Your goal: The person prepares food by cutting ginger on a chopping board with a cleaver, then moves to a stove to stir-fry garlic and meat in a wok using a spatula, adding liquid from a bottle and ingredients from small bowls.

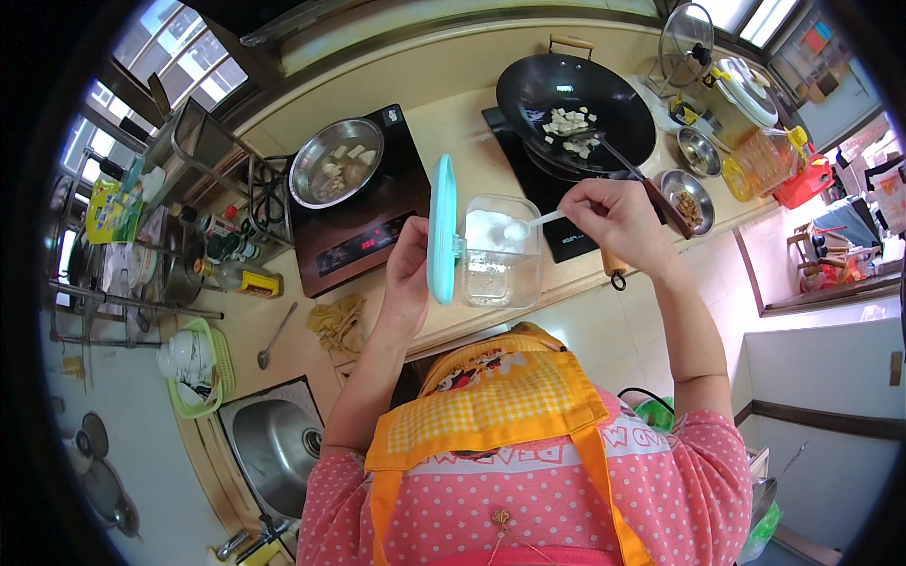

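My left hand (409, 272) holds a clear plastic seasoning box (501, 283) by its raised turquoise lid (442, 230). White granules fill one compartment of the box; the other holds a little white residue. Pinched in my right hand (609, 216) is a small white plastic spoon (543, 218), its bowl among the white granules. Behind the box, a black wok (524, 106) on an induction hob (566, 244) contains pale diced pieces and a spatula (633, 168) with a wooden handle. A steel pan (296, 170) of liquid and white chunks sits on the left hob (333, 233).
Two small steel bowls (713, 205) and an oil jug (761, 166) stand right of the wok. At left are a wire rack (177, 311), a fallen bottle (237, 276), a metal spoon (277, 334), a yellow cloth (338, 324), a green dish basket (225, 361) and a sink (272, 449).
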The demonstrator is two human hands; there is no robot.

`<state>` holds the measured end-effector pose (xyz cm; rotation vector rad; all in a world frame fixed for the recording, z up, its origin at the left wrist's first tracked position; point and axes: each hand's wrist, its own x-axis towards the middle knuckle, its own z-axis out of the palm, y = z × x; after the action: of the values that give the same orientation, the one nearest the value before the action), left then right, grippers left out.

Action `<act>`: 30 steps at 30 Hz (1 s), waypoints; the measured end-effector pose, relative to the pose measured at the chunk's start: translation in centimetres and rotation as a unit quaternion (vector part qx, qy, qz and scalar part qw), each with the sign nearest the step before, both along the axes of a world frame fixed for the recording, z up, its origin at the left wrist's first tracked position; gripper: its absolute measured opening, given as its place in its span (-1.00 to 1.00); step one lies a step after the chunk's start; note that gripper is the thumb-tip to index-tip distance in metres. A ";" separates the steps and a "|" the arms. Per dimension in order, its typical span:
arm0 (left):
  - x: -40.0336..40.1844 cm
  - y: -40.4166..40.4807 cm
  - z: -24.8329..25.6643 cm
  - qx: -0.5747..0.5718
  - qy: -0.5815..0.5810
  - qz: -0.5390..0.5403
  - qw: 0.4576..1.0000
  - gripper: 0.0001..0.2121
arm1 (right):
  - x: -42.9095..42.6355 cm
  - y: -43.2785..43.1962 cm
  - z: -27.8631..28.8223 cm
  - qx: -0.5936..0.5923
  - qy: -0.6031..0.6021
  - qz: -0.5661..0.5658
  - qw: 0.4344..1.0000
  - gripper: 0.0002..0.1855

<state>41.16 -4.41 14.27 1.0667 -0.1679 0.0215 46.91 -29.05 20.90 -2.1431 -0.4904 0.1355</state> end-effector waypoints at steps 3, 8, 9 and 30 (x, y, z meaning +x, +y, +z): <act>0.3 -0.3 -0.4 0.022 -0.005 -0.003 1.000 -0.89 | 0.1 0.8 -1.5 -0.087 -0.305 0.091 0.944 -0.94; 0.6 -0.5 -1.1 0.057 -0.017 -0.010 0.998 -0.88 | 0.5 0.4 -1.4 -0.042 -0.161 0.090 0.982 -0.93; 0.7 -0.5 -1.1 0.063 -0.022 -0.014 0.998 -0.88 | 0.7 0.0 -1.1 -0.042 -0.161 0.090 0.982 -0.93; 2.3 -1.2 -1.7 0.082 0.004 -0.023 0.996 -0.88 | 2.7 -1.9 -1.2 0.074 0.070 -0.016 0.995 -0.90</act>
<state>43.49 -5.61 12.61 1.2265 -0.1895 -0.0376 49.57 -31.00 19.69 -1.9788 -0.3736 0.2226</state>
